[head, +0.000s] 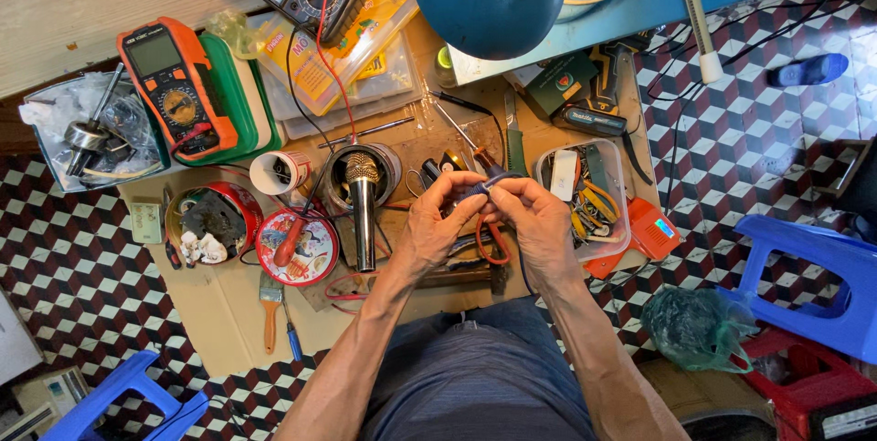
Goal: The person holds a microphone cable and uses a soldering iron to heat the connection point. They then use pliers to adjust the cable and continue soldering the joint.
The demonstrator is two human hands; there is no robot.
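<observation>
Centre of frame: left hand (437, 222) and right hand (539, 222) meet over the cluttered cardboard-covered surface (219, 304). Fingers (461, 187) of both curl tight round a small dark blue cylindrical part (482, 189), possibly a screwdriver handle, hard to tell. Just left stands a gold-headed microphone with silver metal body (363, 208). Orange digital multimeter (174, 85) upper left.

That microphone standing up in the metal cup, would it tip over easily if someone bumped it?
Probably yes. The microphone is long and sticks well above the metal cup, so a bump would likely swing it or tip both. Its round, smooth-looking body would probably roll on the cardboard. The mesh head suggests it is top-heavy.
</observation>
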